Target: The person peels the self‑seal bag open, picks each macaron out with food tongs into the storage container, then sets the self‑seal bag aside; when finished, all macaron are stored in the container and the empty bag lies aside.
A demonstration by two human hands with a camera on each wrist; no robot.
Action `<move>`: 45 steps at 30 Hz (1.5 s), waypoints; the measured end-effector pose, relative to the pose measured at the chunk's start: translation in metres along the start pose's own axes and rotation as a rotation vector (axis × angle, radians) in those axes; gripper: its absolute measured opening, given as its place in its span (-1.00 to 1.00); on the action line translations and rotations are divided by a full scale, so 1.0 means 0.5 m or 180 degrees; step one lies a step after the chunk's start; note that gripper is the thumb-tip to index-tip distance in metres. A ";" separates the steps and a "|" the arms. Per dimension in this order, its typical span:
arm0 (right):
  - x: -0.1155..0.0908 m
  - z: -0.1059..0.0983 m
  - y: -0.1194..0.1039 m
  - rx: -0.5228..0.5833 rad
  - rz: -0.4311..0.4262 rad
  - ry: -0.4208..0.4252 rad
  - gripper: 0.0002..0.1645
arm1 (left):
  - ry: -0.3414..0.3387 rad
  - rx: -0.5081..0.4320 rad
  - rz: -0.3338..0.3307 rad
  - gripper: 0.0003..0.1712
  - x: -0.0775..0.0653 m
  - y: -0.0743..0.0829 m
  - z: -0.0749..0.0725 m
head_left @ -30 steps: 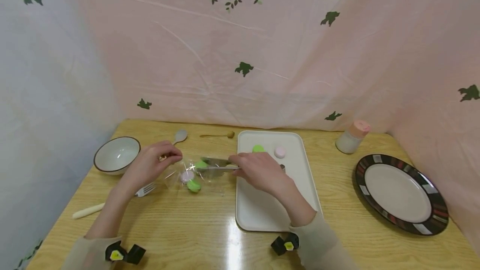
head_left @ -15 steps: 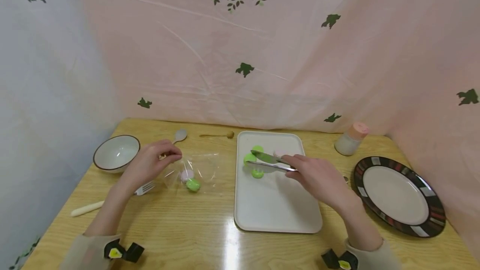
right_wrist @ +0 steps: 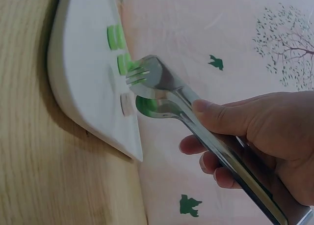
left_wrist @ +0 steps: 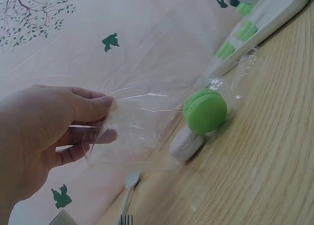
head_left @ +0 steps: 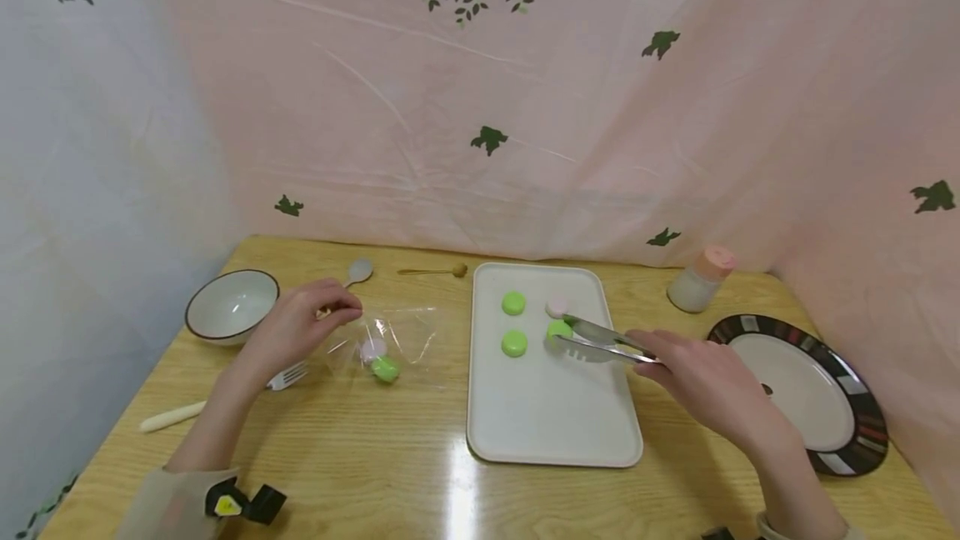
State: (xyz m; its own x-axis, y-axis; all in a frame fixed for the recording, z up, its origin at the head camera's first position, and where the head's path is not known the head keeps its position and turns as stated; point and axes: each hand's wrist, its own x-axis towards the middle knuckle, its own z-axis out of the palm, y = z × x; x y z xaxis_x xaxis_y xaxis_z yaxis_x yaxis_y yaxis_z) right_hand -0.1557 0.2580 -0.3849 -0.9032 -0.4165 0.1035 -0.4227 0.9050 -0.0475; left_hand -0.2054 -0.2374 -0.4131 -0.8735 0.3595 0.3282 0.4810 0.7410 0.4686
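My left hand (head_left: 300,325) pinches the edge of a clear plastic bag (left_wrist: 137,119) lying on the table. Inside the bag are a green macaron (left_wrist: 206,111) and a pale lilac macaron (left_wrist: 187,144). With my right hand (head_left: 708,377) I hold metal tongs (right_wrist: 191,114), one end slotted like a fork. Their tips are at a green macaron (head_left: 559,332) over the right side of the white tray (head_left: 553,419). Two green macarons, a far one (head_left: 513,302) and a nearer one (head_left: 514,343), and a pale pink macaron (head_left: 557,306) lie on the tray.
At the left are a white bowl (head_left: 232,307), a fork (head_left: 288,375) and a spoon (head_left: 361,271), partly behind my left arm. A small wooden-looking stick (head_left: 431,272) lies at the back. A pink-capped shaker (head_left: 701,280) and a dark-rimmed plate (head_left: 847,373) stand at the right.
My right hand has moved right, carrying a green macaron in the tongs from the bag to over the tray's right side. The left hand has stayed at the bag.
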 end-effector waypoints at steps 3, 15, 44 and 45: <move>-0.002 0.006 0.001 -0.0013 -0.0020 -0.0029 -0.65 | 0.0015 -0.0006 0.0015 -0.94 0.000 0.000 0.001; 0.002 0.020 0.004 -0.0002 0.0030 -0.0105 -0.67 | 0.0040 0.0028 0.0006 -0.95 0.000 0.004 0.001; 0.002 0.028 0.015 0.0100 0.0029 -0.0124 -0.60 | 0.0081 0.0013 0.0091 -0.93 0.000 0.000 0.003; 0.002 0.029 0.015 0.0100 0.0030 -0.0130 -0.60 | 0.0074 0.0009 0.0083 -0.93 0.000 0.000 0.003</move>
State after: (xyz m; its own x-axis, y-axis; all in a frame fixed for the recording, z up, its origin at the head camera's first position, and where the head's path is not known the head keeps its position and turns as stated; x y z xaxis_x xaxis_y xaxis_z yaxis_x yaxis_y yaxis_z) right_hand -0.1608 0.2630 -0.3993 -0.9092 -0.4117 0.0623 -0.4157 0.9060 -0.0794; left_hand -0.2055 -0.2365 -0.4146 -0.8586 0.3655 0.3594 0.5035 0.7332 0.4571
